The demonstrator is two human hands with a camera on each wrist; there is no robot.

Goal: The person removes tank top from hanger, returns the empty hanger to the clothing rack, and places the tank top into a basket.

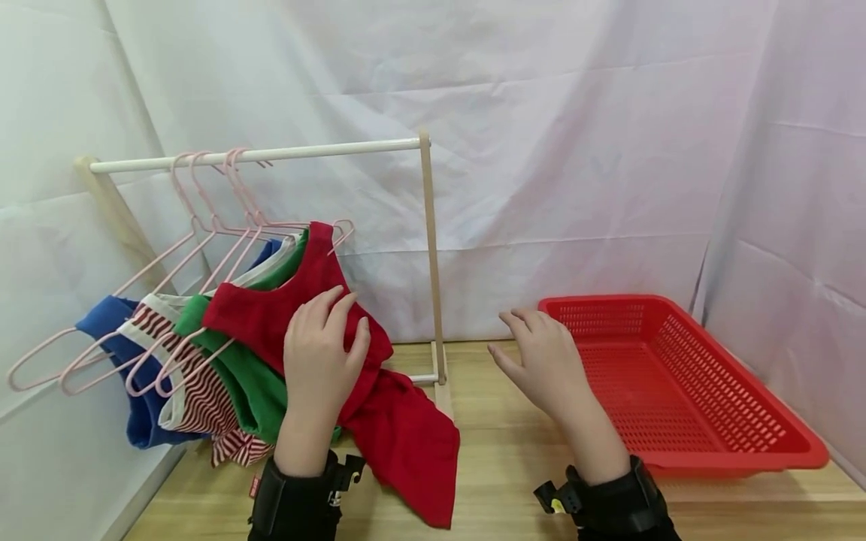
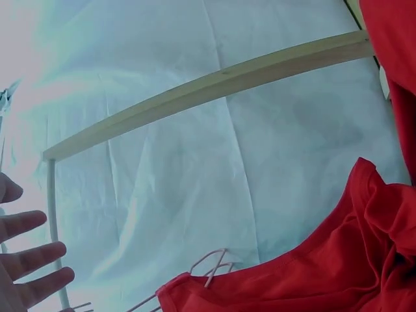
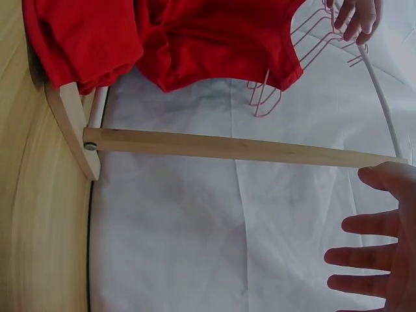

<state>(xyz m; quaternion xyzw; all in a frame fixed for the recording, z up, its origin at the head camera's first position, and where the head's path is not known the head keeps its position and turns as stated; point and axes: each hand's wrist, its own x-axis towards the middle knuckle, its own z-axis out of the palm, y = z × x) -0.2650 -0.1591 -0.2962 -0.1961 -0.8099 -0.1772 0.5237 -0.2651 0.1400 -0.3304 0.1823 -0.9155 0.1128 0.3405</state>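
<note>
A red garment (image 1: 406,421) hangs from a pink hanger (image 1: 245,225) at the right end of the hung clothes, its lower part trailing onto the table. My left hand (image 1: 319,353) is in front of this garment, fingers spread and slightly bent, overlapping it in the head view; nothing is held. My right hand (image 1: 544,361) hovers between the rack and the red basket (image 1: 683,460), fingers spread and holding nothing. In the right wrist view the fingers (image 3: 364,259) of that hand are stretched out, with the red garment (image 3: 214,45) beyond.
Behind the red garment hang a green garment (image 1: 253,387), a red-and-white striped one (image 1: 203,391) and a blue one (image 1: 145,409), all on pink hangers. The rack has a white rod (image 1: 325,149) and wooden posts (image 1: 433,255). White cloth (image 1: 541,113) surrounds the wooden table (image 1: 501,443).
</note>
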